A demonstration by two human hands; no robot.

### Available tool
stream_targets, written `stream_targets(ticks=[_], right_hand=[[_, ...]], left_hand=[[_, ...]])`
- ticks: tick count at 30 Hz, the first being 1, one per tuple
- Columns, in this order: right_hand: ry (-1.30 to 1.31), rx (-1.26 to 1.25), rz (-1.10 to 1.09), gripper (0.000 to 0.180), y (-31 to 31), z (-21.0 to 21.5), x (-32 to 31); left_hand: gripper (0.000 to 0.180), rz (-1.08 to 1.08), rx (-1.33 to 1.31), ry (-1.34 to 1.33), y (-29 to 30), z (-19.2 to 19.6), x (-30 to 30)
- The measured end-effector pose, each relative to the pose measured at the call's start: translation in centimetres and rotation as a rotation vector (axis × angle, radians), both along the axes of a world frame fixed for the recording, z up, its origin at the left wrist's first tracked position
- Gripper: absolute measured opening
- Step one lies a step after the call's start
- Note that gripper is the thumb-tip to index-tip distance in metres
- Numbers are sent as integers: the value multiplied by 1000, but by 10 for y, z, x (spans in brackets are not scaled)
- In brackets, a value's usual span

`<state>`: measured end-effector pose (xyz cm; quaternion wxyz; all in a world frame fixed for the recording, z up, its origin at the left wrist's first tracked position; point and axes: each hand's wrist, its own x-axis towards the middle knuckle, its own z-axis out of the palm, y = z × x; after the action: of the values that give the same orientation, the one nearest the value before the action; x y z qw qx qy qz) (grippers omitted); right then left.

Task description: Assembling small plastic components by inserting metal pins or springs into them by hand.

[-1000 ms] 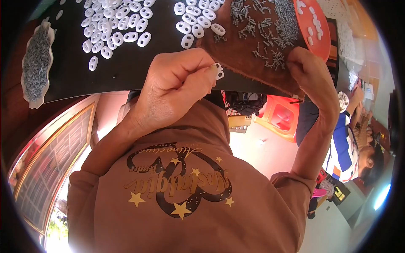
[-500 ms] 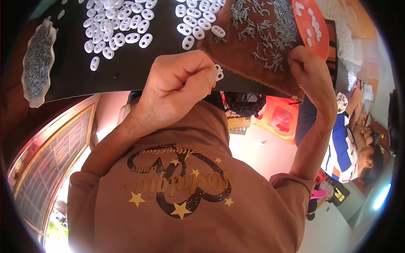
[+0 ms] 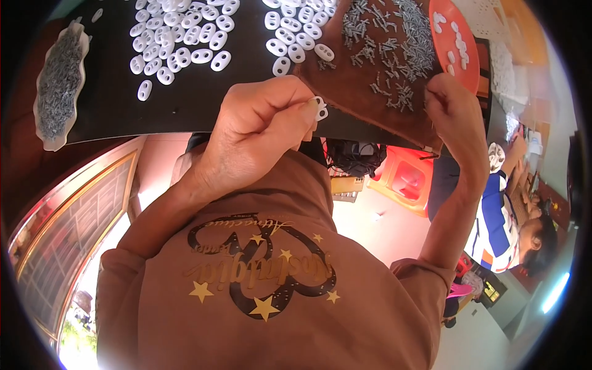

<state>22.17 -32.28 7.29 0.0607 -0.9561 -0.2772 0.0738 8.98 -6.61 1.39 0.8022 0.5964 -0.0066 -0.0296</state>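
Pinched between the thumb and forefinger of my left hand is a small white oval two-hole plastic piece, partly covered by the fingertips. It is held over the front edge of the black table. My right hand is closed, fingertips bunched, at the right side of a brown cloth. Many small metal springs lie scattered on that cloth, just beyond the right hand. Whatever the right fingers hold, if anything, is hidden. The hands are well apart.
Two groups of white two-hole pieces lie on the black table. A long white tray of springs sits at far left. An orange plate with white pieces stands at right. A red stool is below; another person sits at right.
The view has shifted slightly, so the table's things appear a little farther right and lower. My left hand keeps its pinch on the white piece; the right stays closed beside the springs.
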Motion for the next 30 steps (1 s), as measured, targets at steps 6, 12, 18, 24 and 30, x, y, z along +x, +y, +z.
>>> stream_targets(ticks=[6,12,18,24,30], right_hand=[[284,467,144,12,52,15,-31],[206,558,347,16,94,2,-36],[171,525,363,18,107,6,-35],[164,691,402,11,107,2,-33],[273,686,324,9,116,-12,-20]], left_hand=[[23,-2,7,66,3,24,6],[19,70,-170,157,4,18,11],[19,78,-211,193,14,14,10],[18,75,-256,212,16,18,9],[25,40,-216,192,19,12,9]])
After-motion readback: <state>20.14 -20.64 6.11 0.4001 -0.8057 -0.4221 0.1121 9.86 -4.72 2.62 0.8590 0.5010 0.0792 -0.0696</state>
